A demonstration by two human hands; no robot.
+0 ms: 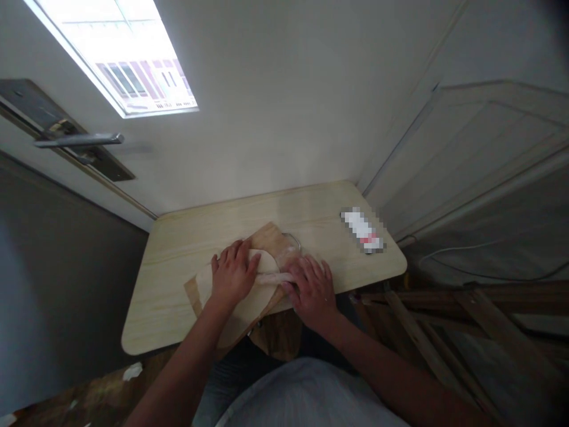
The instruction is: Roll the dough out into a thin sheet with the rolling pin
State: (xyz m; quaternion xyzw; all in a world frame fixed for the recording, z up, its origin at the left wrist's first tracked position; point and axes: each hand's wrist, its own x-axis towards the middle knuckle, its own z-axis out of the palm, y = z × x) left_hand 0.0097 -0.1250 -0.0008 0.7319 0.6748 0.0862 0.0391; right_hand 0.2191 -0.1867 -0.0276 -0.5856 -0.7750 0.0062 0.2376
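A thin, pale rolling pin (274,277) lies across a flat cream-coloured sheet of dough (249,308). Over its left end rests my left hand (233,273), palm down, fingers pointing away from me and thumb apart; the palm hides that end. My right hand (313,290) covers the other end, its fingers bent over the pin and the thumb on the near side. Beneath the dough is a brown wooden cutting board (269,234), set at an angle, with a metal loop handle (293,238) at its far right. Whitish, flour-like smears mark the board near my right fingers.
The light wood table (164,255) stands against a white door with a lever handle (80,140) and a bright window (146,71). A blurred-out phone-like object (362,230) lies at the table's right. Wooden slats (427,338) and cables are at right; a stool (278,338) is below.
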